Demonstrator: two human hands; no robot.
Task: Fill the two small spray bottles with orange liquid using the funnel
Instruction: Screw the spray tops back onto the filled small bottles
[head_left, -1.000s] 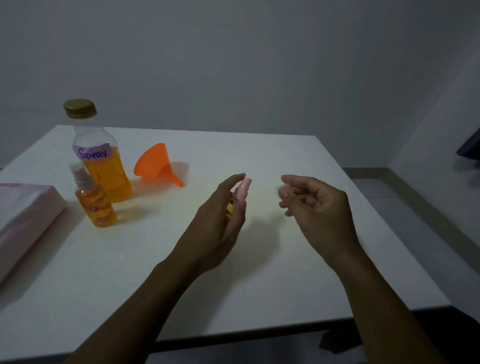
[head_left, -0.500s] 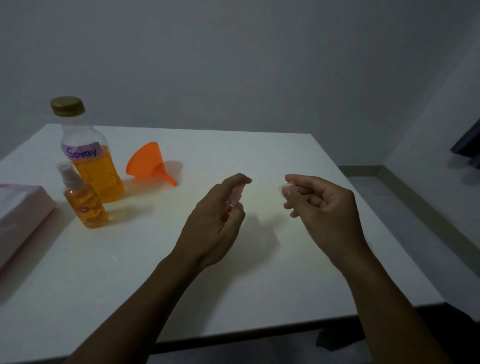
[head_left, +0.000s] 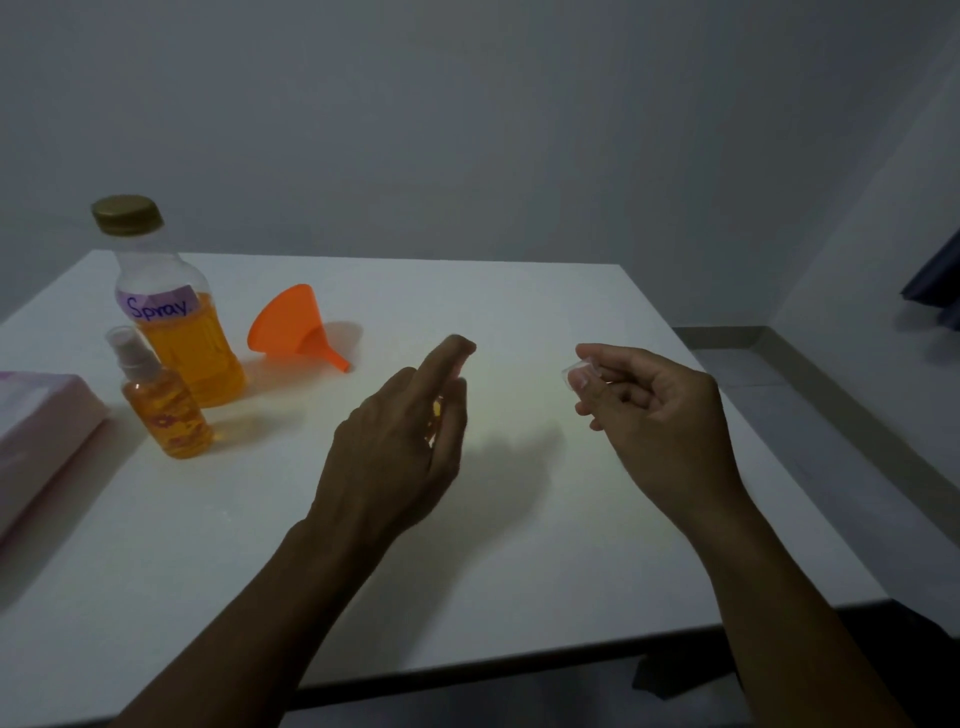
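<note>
My left hand (head_left: 400, 441) grips a small spray bottle (head_left: 437, 410) of orange liquid above the table's middle; the hand hides nearly all of it, and my index finger lies over its top. My right hand (head_left: 644, 410) pinches a small clear cap (head_left: 575, 373) between thumb and fingers, a hand's width to the right of the bottle. A second small spray bottle (head_left: 163, 410), filled with orange liquid and capped, stands at the left. Behind it stands the large bottle (head_left: 171, 322) labelled "Spray", about half full, with a gold lid. The orange funnel (head_left: 291, 327) lies on its side beside it.
A pink flat box (head_left: 36, 436) lies at the left edge of the white table (head_left: 519, 545). The table's near edge runs below my forearms, its right edge near my right wrist. Floor and a wall skirting show to the right.
My left index finger has come down over the pink spray head, which now is hidden. The clear cap in my right hand stays apart from the bottle. The view shifted slightly.
</note>
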